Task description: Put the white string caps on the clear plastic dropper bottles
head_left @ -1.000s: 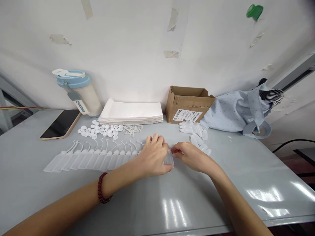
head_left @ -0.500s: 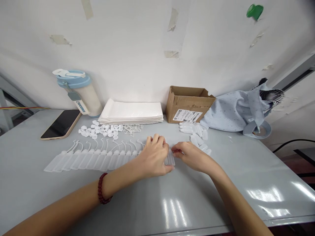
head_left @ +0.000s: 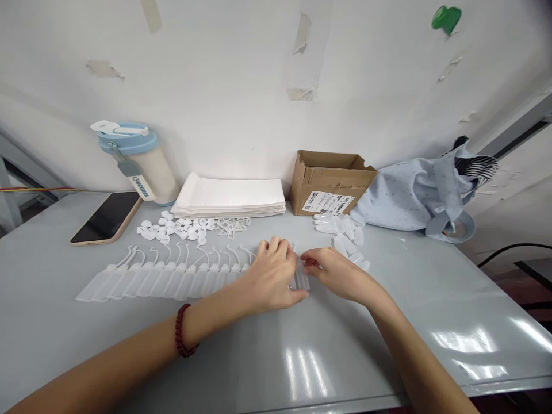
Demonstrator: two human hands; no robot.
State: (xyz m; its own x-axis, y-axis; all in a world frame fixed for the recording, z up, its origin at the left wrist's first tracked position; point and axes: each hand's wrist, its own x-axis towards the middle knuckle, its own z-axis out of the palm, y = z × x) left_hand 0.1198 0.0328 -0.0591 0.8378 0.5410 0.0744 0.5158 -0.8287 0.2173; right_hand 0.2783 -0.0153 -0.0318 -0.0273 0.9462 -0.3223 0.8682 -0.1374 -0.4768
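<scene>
A row of small clear plastic bottles [head_left: 164, 282] with thin curved tips lies side by side across the grey table [head_left: 302, 356]. My left hand [head_left: 269, 276] rests curled over the right end of that row, fingers closed around a clear bottle [head_left: 299, 280]. My right hand [head_left: 334, 273] pinches the same bottle from the right side. A red bead bracelet [head_left: 183, 339] is on my left wrist.
Loose white caps [head_left: 176, 228] and thin tips [head_left: 233, 226] lie behind the row. More clear bottles [head_left: 345, 236] sit by a cardboard box [head_left: 330, 184]. A stack of white bags [head_left: 230, 198], a tumbler [head_left: 138, 161], a phone [head_left: 107, 217] and blue cloth [head_left: 422, 195] line the back.
Both hands have shifted slightly; the bottle between them has moved a little away from me and lies more lined up with the row.
</scene>
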